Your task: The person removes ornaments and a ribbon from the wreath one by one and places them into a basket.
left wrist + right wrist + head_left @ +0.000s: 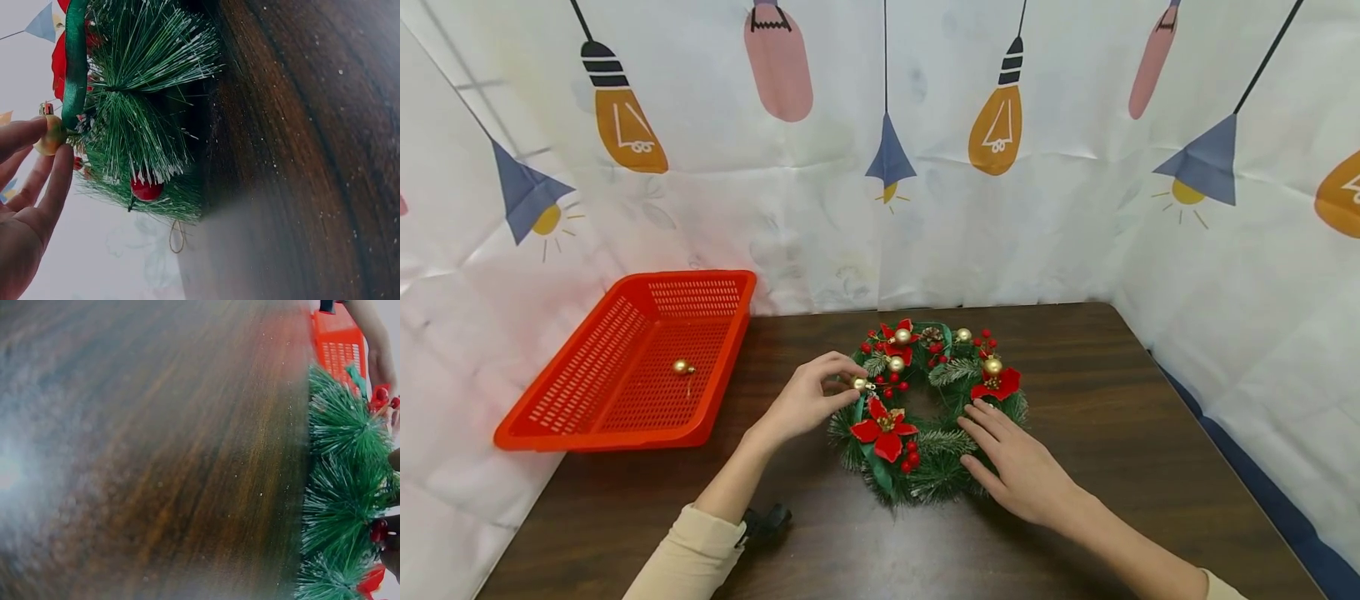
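A green Christmas wreath [951,467] with red poinsettias, berries, a pine cone and gold baubles lies on the table. At its left side my left hand [805,396] pinches a small gold bauble [859,384] between thumb and fingers. The left wrist view shows that bauble [50,139] close beside a green ribbon [76,62]. My right hand [1018,467] rests on the wreath's right front part with its fingers fairly straight. In the right wrist view only the fingertips appear, at the edge, against the green needles [344,487].
A red plastic basket [700,435] stands at the left of the dark wooden table [1112,400], with one gold bauble [682,367] inside. A dark strap-like object [767,522] shows by the left wrist. A curtain printed with lamps [820,217] hangs behind.
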`<state>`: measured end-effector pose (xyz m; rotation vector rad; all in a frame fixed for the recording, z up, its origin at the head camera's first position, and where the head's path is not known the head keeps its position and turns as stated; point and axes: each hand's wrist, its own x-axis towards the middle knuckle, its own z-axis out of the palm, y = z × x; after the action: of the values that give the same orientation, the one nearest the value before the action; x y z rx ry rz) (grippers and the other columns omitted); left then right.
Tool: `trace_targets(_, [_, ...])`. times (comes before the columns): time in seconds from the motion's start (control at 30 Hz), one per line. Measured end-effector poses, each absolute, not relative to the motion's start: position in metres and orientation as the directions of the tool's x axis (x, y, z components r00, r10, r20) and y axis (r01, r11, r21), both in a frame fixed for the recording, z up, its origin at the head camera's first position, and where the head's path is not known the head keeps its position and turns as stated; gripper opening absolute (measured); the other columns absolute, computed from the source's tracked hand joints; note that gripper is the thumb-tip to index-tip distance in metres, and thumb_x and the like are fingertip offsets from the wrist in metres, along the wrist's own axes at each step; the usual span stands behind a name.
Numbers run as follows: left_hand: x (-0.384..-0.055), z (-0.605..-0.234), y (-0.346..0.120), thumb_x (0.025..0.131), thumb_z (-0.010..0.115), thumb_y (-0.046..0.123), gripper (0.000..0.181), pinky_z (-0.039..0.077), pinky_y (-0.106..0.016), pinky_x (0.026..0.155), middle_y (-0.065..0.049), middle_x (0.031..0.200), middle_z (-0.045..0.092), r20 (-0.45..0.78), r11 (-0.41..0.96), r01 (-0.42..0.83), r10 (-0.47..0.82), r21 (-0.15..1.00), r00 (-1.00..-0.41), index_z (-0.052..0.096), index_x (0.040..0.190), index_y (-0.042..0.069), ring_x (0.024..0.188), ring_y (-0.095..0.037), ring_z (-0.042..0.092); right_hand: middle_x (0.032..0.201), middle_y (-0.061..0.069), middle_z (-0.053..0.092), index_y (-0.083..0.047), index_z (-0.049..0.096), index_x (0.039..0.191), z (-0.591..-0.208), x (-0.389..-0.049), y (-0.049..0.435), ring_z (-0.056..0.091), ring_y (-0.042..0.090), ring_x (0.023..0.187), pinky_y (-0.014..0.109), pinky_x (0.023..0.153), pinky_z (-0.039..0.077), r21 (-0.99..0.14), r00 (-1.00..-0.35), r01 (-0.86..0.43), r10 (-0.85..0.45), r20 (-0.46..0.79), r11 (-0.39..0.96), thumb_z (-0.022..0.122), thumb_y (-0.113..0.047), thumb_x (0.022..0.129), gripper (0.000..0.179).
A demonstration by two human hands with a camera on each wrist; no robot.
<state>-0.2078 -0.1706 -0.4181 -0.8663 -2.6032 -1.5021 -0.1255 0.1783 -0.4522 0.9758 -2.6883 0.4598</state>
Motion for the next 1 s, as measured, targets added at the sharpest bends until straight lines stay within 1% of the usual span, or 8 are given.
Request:
trace_targets(0.2, [-0.206, -0.418, -0.169, 0.094, 0.076, 0.003, 0.027, 0.058, -0.034, 0.088, 0.000, 0.116, 0.064, 0.270, 0.403, 0.475, 0.468, 0.782, -0.842, 0.075, 0.120, 0.011, 0.100, -0.018, 0.063, 0.153, 0.018, 0.048, -0.001, 0.057, 0.144, -0.451, -0.125, 0.178, 0.037, 0.034, 0.147, 0.052, 0.113, 0.039, -0.205, -0.743, -0.657, -0.578, 0.338, 0.725, 0.063, -0.038, 0.103, 0.056])
trace_targets(0.53, [-0.208, -0.414, -0.159, 0.094, 0.075, 0.005, 0.029, 0.059, -0.039, 0.089, 0.001, 0.116, 0.063, 0.279, 0.401, 0.495, 0.486, 0.771, -0.828, 0.074, 0.123, 0.009, 0.102, -0.018, 0.063, 0.153, 0.017, 0.049, -0.001, 0.058, 0.144, -0.449, -0.126, 0.180, 0.036, 0.033, 0.147, 0.051, 0.113, 0.038, -0.195, -0.748, -0.651, -0.574, 0.334, 0.734, 0.064, -0.037, 0.103, 0.056])
trace_targets(0.87, [-0.205, -0.412, -0.147, 0.092, 0.078, 0.004, 0.028, 0.059, -0.033, 0.085, 0.002, 0.110, 0.064, 0.306, 0.431, 0.506, 0.453, 0.747, -0.837, 0.075, 0.119, 0.007, 0.097, -0.017, 0.064, 0.154, 0.017, 0.047, -0.001, 0.056, 0.146, -0.449, -0.124, 0.177, 0.033, 0.033, 0.149, 0.052, 0.115, 0.035, -0.220, -0.760, -0.642, -0.573, 0.305, 0.735, 0.062, -0.038, 0.104, 0.056])
trace_targets(1.0, [-0.202, -0.410, -0.145, 0.092, 0.079, 0.005, 0.026, 0.059, -0.033, 0.086, 0.002, 0.110, 0.065, 0.321, 0.434, 0.515, 0.445, 0.740, -0.836, 0.075, 0.118, 0.008, 0.097, -0.016, 0.064, 0.154, 0.018, 0.047, -0.001, 0.056, 0.145, -0.450, -0.124, 0.177, 0.034, 0.033, 0.149, 0.052, 0.115, 0.036, -0.218, -0.757, -0.645, -0.576, 0.307, 0.732, 0.062, -0.038, 0.104, 0.056])
